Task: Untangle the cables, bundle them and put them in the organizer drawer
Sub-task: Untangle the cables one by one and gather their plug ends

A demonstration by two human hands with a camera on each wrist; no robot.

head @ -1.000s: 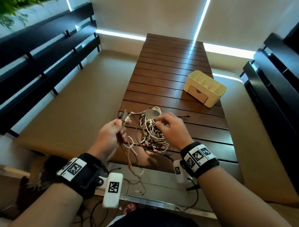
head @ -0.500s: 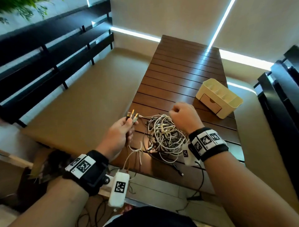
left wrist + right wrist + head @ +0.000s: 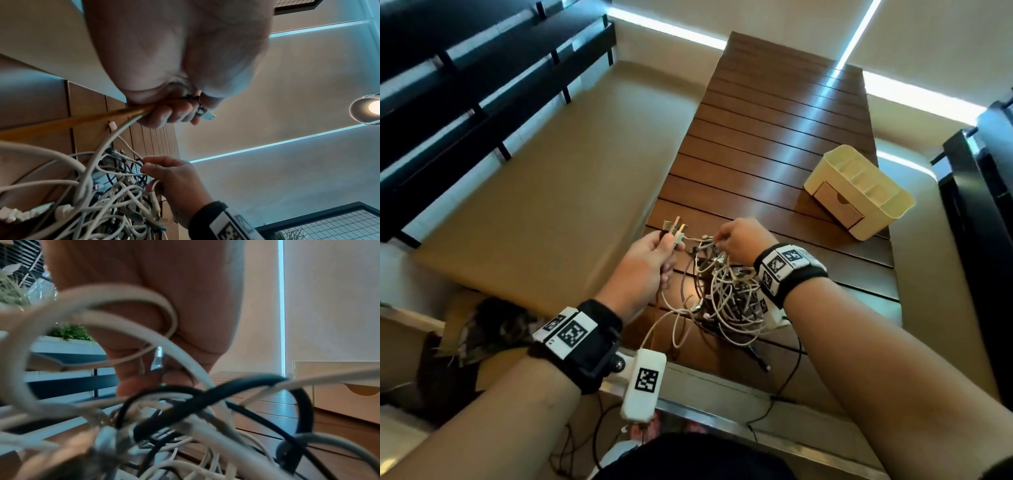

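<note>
A tangle of white and black cables (image 3: 722, 294) hangs over the near end of the slatted wooden table (image 3: 774, 137). My left hand (image 3: 654, 253) grips several cable ends, their plugs (image 3: 674, 228) sticking up above my fingers; in the left wrist view a white plug (image 3: 208, 116) shows past them. My right hand (image 3: 736, 240) pinches a strand at the top of the tangle (image 3: 115, 194). In the right wrist view blurred loops of cable (image 3: 144, 410) fill the front. The cream organizer (image 3: 859, 192) with its drawer (image 3: 837, 205) pushed in stands at the right.
Black slatted benches (image 3: 482, 85) run along the left and another (image 3: 983, 205) along the right. A tan cushion (image 3: 544, 192) lies left of the table. A thin black wire (image 3: 787, 394) hangs off the table's near edge.
My right hand has moved from the far side of the tangle to its top, near the left hand, and now pinches a strand. The left hand still holds the plugs up.
</note>
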